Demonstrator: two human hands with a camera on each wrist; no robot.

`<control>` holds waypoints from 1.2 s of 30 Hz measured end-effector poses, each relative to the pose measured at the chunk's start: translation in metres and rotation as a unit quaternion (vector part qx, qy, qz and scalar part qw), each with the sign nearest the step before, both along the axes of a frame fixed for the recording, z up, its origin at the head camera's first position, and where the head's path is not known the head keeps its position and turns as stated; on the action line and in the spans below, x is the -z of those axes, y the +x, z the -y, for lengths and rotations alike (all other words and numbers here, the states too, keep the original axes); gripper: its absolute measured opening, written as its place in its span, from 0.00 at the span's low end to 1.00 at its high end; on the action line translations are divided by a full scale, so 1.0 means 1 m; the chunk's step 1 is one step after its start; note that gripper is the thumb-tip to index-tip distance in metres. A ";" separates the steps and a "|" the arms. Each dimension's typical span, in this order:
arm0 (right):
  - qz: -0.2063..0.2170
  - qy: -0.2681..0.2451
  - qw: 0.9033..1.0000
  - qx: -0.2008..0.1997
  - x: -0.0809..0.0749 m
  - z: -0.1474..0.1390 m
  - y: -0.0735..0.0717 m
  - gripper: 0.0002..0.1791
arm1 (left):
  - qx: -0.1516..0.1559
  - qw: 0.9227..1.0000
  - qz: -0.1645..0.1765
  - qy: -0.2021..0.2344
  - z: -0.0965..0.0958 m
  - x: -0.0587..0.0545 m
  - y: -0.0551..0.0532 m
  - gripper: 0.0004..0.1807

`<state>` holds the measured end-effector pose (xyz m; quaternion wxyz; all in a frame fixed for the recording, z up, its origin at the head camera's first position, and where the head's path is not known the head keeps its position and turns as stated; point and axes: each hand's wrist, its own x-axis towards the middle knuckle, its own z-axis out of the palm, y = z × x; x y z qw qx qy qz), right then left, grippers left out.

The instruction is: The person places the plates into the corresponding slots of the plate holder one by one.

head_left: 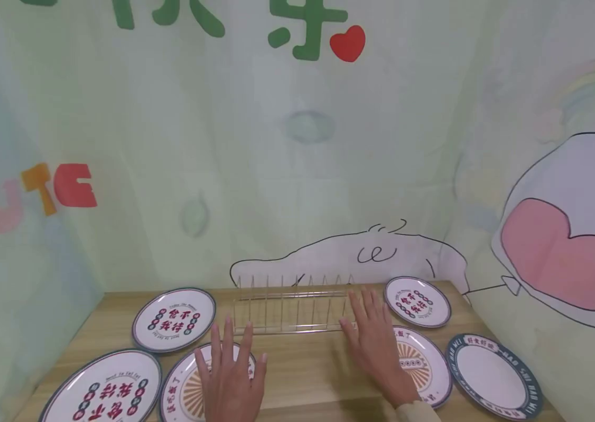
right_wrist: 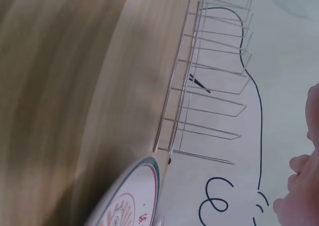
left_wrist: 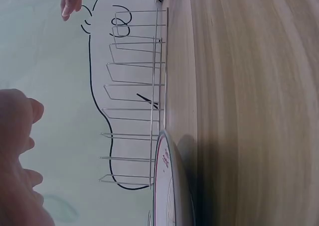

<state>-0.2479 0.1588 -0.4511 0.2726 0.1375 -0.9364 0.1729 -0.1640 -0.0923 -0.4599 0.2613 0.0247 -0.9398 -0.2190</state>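
Note:
My left hand (head_left: pixel 234 375) is held with spread, straight fingers over a sunburst-patterned plate (head_left: pixel 184 390), hiding part of it. Held out palm down, my right hand (head_left: pixel 376 340) overlaps the right end of a metal wire rack (head_left: pixel 297 332) and partly covers another sunburst plate (head_left: pixel 424 369). Neither hand holds anything. The rack stands at the back of the table, its upright wires forming slots with no plate in them. In the left wrist view, the left hand (left_wrist: pixel 17 161) shows at the left edge; the right hand (right_wrist: pixel 301 181) is at the right edge of its own wrist view.
Left on the wooden table (head_left: pixel 308 375) lie a far plate (head_left: pixel 173 293) with red characters and a larger similar one (head_left: pixel 108 375). At right are a small red-lettered plate (head_left: pixel 417 284) and a blue-rimmed plate (head_left: pixel 492 372). A printed curtain (head_left: pixel 255 164) hangs behind.

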 end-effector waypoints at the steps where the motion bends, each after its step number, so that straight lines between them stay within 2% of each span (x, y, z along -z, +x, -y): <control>1: -0.002 0.003 1.000 -0.004 0.000 0.000 -0.003 0.33 | -0.001 1.000 0.001 0.003 0.002 0.000 0.001 0.32; 6: -0.004 0.021 0.999 -0.030 -0.005 0.010 -0.026 0.34 | -0.014 1.000 -0.009 0.018 0.012 -0.005 0.008 0.32; 9: 0.010 0.029 0.998 -0.056 -0.006 0.020 -0.040 0.34 | -0.021 0.999 -0.024 0.015 0.020 -0.006 0.011 0.31; 11: 0.029 0.037 0.997 -0.067 -0.003 0.024 -0.049 0.34 | -0.018 1.000 -0.017 0.006 0.025 -0.006 0.014 0.31; 13: 0.052 0.043 0.995 -0.070 0.002 0.025 -0.056 0.35 | -0.007 1.000 0.010 0.003 0.031 -0.005 0.018 0.30; 15: 0.066 0.054 0.994 -0.064 0.008 0.024 -0.063 0.35 | 0.004 0.999 0.054 -0.003 0.037 -0.002 0.023 0.30; 17: 0.073 0.069 0.993 -0.055 0.012 0.021 -0.068 0.35 | 0.010 0.994 0.106 -0.011 0.044 0.003 0.028 0.30; 19: 0.075 0.079 0.993 -0.050 0.014 0.018 -0.073 0.35 | 0.008 0.989 0.144 -0.022 0.051 0.007 0.033 0.30; 23: 0.090 0.082 0.991 -0.050 0.014 0.013 -0.077 0.35 | 0.001 0.982 0.183 -0.043 0.063 0.013 0.038 0.31; 27: 0.107 0.086 0.989 -0.047 0.013 0.008 -0.076 0.35 | 0.021 0.978 0.206 -0.034 0.070 0.013 0.040 0.31; 31: 0.113 0.085 0.989 -0.046 0.011 0.005 -0.075 0.36 | 0.047 0.972 0.231 0.004 0.084 0.012 0.043 0.30; 33: 0.116 0.088 0.988 -0.051 0.010 0.006 -0.075 0.36 | 0.043 0.968 0.246 0.031 0.093 0.004 0.044 0.30; 36: 0.119 0.093 0.987 -0.054 0.007 0.010 -0.077 0.36 | 0.034 0.957 0.273 0.096 0.108 -0.014 0.041 0.28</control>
